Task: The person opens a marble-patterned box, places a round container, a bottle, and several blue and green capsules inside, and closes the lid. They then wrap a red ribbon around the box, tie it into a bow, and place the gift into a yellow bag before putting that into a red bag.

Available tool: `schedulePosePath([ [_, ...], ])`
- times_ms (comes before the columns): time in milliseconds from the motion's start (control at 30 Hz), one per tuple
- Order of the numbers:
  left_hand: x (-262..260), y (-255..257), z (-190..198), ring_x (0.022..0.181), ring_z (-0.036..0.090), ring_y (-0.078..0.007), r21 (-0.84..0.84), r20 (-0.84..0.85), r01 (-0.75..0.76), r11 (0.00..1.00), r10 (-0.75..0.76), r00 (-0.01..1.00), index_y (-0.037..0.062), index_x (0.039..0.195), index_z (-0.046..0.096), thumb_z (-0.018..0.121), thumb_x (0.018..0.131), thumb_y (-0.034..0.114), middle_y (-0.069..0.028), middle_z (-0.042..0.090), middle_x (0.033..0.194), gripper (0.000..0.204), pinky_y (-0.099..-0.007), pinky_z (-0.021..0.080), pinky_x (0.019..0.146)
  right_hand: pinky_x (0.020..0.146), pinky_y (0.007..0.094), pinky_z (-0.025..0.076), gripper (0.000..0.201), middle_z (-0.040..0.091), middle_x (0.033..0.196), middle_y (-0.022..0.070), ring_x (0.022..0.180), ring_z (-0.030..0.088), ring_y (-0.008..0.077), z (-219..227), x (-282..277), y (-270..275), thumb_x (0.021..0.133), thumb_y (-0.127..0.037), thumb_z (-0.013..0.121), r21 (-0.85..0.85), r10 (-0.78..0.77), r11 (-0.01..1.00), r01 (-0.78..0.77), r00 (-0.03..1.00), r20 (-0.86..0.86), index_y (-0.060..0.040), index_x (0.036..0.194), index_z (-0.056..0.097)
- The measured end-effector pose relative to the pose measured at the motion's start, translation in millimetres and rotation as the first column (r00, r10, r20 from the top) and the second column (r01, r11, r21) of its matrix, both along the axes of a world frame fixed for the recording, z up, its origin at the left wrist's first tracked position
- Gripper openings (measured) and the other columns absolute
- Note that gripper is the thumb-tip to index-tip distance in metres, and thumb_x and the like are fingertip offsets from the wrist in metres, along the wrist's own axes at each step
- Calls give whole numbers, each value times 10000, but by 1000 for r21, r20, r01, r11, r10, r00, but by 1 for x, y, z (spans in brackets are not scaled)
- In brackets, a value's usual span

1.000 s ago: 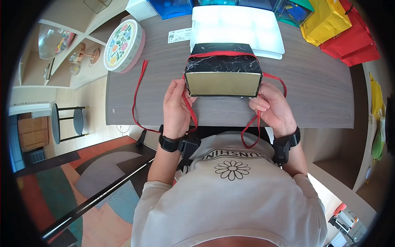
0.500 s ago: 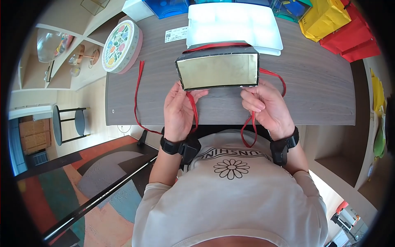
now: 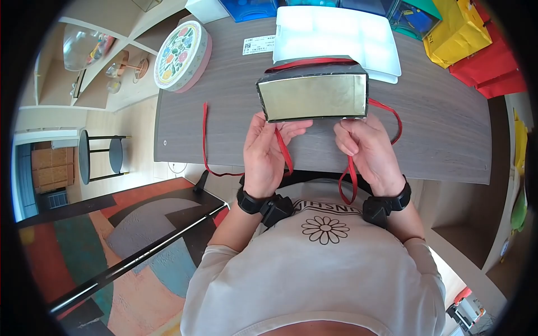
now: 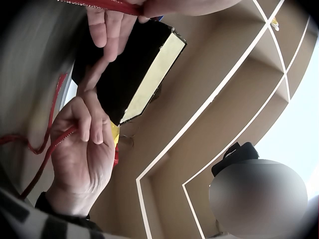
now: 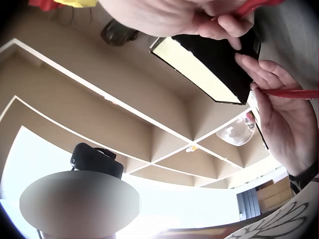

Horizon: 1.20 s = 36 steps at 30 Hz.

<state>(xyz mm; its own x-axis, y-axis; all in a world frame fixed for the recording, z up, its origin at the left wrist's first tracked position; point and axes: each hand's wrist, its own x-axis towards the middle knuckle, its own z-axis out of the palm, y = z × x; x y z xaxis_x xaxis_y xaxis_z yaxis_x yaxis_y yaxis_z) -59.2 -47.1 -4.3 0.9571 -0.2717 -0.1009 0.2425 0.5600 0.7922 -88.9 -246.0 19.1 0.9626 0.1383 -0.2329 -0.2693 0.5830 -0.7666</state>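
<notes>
Both hands' grip [image 3: 269, 147] pinches red ribbon [image 3: 283, 148] around tilted box [image 3: 312, 96].

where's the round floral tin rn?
Head view: the round floral tin stands tilted at the far left corner of the grey wooden table, left of the white plastic tray, away from both hands.

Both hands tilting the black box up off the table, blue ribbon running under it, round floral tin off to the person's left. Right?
Not quite: the ribbon is red, not blue, as the head view shows. The rest holds: the left hand and right hand tilt the black box up off the table, and the round floral tin lies to the person's left.
</notes>
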Motion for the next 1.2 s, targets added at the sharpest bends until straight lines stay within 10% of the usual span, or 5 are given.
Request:
schedulePosePath([
  [233,5,-9,2,1083,679,-309,36,66,91,995,-93,993,-31,1213,590,410,1088,199,-217,699,1127,318,-386,503,951,591,266,357,113,440,630,-5,593,409,91,-3,5,10,958,-44,451,50,-2,999,2,1000,-7,-10,952,558],
  [533,18,-2,-5,789,647,-82,563,133,13,827,-106,985,-6,994,734,609,1015,163,-58,742,911,210,-223,490,734,841,283,438,293,685,1024,79,874,568,120,-16,6,17,1036,-208,495,-161,-40,986,47,998,46,2,1176,644],
  [767,13,-22,3,714,662,-106,400,141,61,915,-128,982,-38,1086,709,636,991,145,-110,750,934,219,-239,509,651,942,299,439,351,683,1100,51,995,587,117,-4,5,27,1052,-274,491,-232,-92,967,104,994,59,7,1178,658],
  [1000,14,-15,14,601,577,-85,359,-14,291,887,-307,952,-76,1067,671,678,963,124,-62,698,815,225,-221,421,565,686,251,444,367,655,943,38,766,544,86,-16,11,21,1069,-292,463,-169,38,985,-29,998,52,17,1155,643],
  [1200,17,-15,9,569,459,-23,473,1,172,864,-196,981,-50,1031,692,710,941,122,-15,654,755,194,-197,289,515,546,213,306,250,521,800,-12,631,362,37,-11,16,12,1059,-244,508,-278,122,953,-122,992,-18,-10,1062,596],
])
